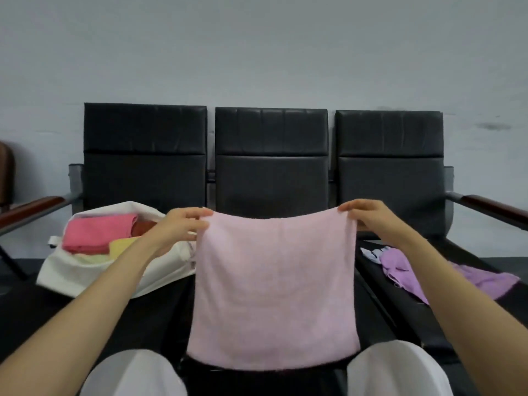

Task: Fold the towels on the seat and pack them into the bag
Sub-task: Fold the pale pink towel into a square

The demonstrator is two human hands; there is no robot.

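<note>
Corners of pink towel (274, 287) pinched by left grip (178, 227) and right grip (368, 217) — cloth hangs spread.

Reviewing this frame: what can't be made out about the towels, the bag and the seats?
- Head view, middle seat cushion: hidden behind the pink towel that the left hand and right hand hold up.
- Bag contents: the left forearm covers part of the opening, so the towels inside cannot be counted.
- Purple towel: the right forearm crosses it.
- Pale item beside it: too small to identify.
</note>
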